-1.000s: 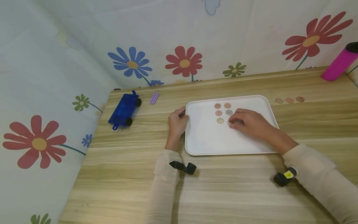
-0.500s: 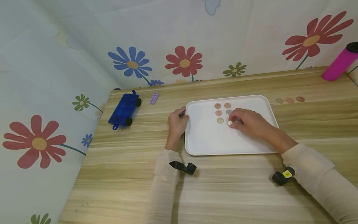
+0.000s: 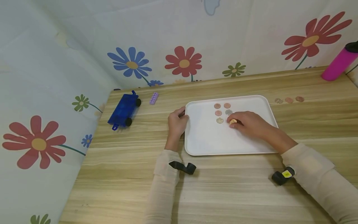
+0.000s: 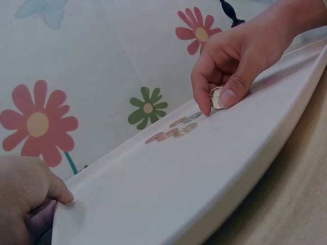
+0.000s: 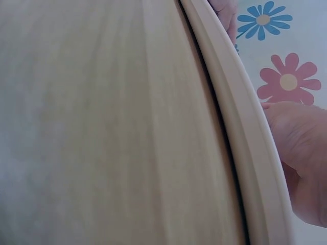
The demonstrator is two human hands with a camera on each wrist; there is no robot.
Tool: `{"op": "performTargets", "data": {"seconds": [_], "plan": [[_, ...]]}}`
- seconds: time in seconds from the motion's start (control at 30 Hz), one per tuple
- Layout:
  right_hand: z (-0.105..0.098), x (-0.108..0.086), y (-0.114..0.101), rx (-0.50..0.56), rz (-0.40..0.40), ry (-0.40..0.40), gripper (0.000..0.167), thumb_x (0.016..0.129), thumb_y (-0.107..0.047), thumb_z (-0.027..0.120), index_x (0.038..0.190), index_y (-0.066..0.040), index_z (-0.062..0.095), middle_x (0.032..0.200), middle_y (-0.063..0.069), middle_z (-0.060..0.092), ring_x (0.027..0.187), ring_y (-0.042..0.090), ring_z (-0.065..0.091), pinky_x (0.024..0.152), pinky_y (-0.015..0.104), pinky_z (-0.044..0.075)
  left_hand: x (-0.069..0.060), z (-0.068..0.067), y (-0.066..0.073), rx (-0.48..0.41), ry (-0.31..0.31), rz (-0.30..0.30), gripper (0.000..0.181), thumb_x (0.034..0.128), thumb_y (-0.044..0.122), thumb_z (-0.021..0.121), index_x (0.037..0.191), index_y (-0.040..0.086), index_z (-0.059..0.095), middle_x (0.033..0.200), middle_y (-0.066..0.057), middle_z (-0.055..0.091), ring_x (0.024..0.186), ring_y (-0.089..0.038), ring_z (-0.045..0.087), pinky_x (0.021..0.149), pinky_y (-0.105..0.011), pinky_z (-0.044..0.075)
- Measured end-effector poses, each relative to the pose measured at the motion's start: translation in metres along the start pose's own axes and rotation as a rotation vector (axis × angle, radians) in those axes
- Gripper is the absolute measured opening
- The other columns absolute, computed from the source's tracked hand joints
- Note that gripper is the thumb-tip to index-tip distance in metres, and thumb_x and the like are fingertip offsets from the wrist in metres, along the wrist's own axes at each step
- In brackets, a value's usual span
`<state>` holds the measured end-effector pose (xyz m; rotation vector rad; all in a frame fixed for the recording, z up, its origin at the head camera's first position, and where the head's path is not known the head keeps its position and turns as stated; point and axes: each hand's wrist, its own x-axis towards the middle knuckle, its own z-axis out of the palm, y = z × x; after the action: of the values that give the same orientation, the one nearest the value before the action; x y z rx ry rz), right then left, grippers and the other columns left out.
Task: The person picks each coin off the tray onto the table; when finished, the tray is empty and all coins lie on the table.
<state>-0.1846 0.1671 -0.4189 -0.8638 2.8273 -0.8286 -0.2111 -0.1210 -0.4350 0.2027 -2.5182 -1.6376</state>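
Note:
With its thumb over the rim, my left hand (image 3: 178, 122) grips the left edge of a white tray (image 3: 202, 140); its other fingers are partly hidden. Above the tray's middle, my right hand (image 3: 250, 124) pinches a gold-coloured coin (image 3: 233, 121) between thumb and fingers. The left wrist view shows this coin (image 4: 216, 98) tilted up on edge near the tray surface. Several coins lie flat in two columns: copper coins (image 3: 217, 105) at the back, a silver coin (image 3: 228, 112) beside the right fingertips, and a pale gold coin (image 3: 219, 120) in front on the left.
Right of the tray, a row of three coins (image 3: 289, 100) lies on the wooden table (image 3: 117, 186). A blue wheeled toy cart (image 3: 124, 110) and a purple studded brick (image 3: 153, 98) are at the left. A pink bottle (image 3: 337, 65) stands at the back right.
The coin in my right hand has turned, its gold face now showing toward the head camera. The right hand has shifted very slightly; my left hand and the tray stay put.

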Motion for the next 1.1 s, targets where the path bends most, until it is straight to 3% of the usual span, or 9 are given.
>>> {"op": "performTargets", "data": {"seconds": [0.13,0.27,0.4,0.53,0.67,0.93,1.1], "plan": [[-0.001,-0.001,0.003,0.052,0.027,-0.005,0.021,0.091,-0.01,0.073,0.112,-0.006,0.071,0.088,0.002,0.069,0.081,0.016,0.055,0.076,0.031,0.048,0.0,0.0,0.0,-0.002,-0.001,-0.005,0.041,0.0889,-0.006,0.062,0.13,-0.006,0.065,0.12,-0.025,0.072,0.113,-0.032,0.069,0.1,-0.038,0.06],[-0.003,-0.003,0.006,0.12,0.044,0.001,0.027,0.091,-0.004,0.072,0.117,-0.001,0.071,0.094,0.007,0.072,0.085,0.016,0.056,0.076,0.023,0.048,0.0,0.001,0.0,-0.005,-0.008,-0.009,0.042,0.0891,-0.006,0.062,0.131,-0.006,0.065,0.12,-0.026,0.072,0.113,-0.032,0.069,0.1,-0.039,0.059],[-0.006,-0.005,0.008,0.141,0.039,0.016,0.03,0.091,0.0,0.07,0.121,0.002,0.07,0.103,0.011,0.075,0.09,0.017,0.059,0.081,0.021,0.051,0.0,0.001,-0.001,-0.002,-0.004,-0.007,0.041,0.0892,-0.006,0.062,0.13,-0.006,0.065,0.119,-0.026,0.072,0.113,-0.032,0.069,0.1,-0.039,0.059],[-0.009,-0.008,0.009,0.145,0.037,0.042,0.031,0.09,0.001,0.071,0.121,0.003,0.071,0.097,0.009,0.074,0.086,0.013,0.058,0.079,0.018,0.051,0.0,0.001,-0.002,0.005,0.002,-0.006,0.041,0.0892,-0.006,0.062,0.13,-0.006,0.065,0.119,-0.025,0.072,0.112,-0.031,0.069,0.099,-0.037,0.06],[-0.011,-0.012,0.01,0.16,0.068,0.071,0.029,0.09,-0.002,0.072,0.12,0.001,0.072,0.09,0.007,0.073,0.082,0.009,0.057,0.075,0.015,0.05,0.0,0.001,-0.001,-0.002,-0.001,-0.008,0.041,0.089,-0.006,0.063,0.13,-0.006,0.065,0.119,-0.025,0.072,0.113,-0.032,0.069,0.1,-0.037,0.06],[-0.015,-0.021,0.02,0.161,0.109,0.147,0.029,0.088,-0.003,0.075,0.117,0.001,0.074,0.096,0.015,0.079,0.08,-0.004,0.057,0.071,0.007,0.048,0.0,0.0,-0.002,0.0,0.002,-0.002,0.041,0.0888,-0.006,0.062,0.13,-0.007,0.065,0.119,-0.026,0.072,0.113,-0.032,0.069,0.1,-0.037,0.06],[-0.02,-0.025,0.027,0.175,0.16,0.153,0.03,0.09,-0.005,0.075,0.119,0.001,0.073,0.098,0.018,0.078,0.08,-0.006,0.057,0.069,0.007,0.047,0.001,0.001,-0.002,0.004,0.005,-0.004,0.041,0.089,-0.006,0.062,0.13,-0.006,0.065,0.119,-0.025,0.073,0.112,-0.031,0.069,0.099,-0.036,0.06]]}}
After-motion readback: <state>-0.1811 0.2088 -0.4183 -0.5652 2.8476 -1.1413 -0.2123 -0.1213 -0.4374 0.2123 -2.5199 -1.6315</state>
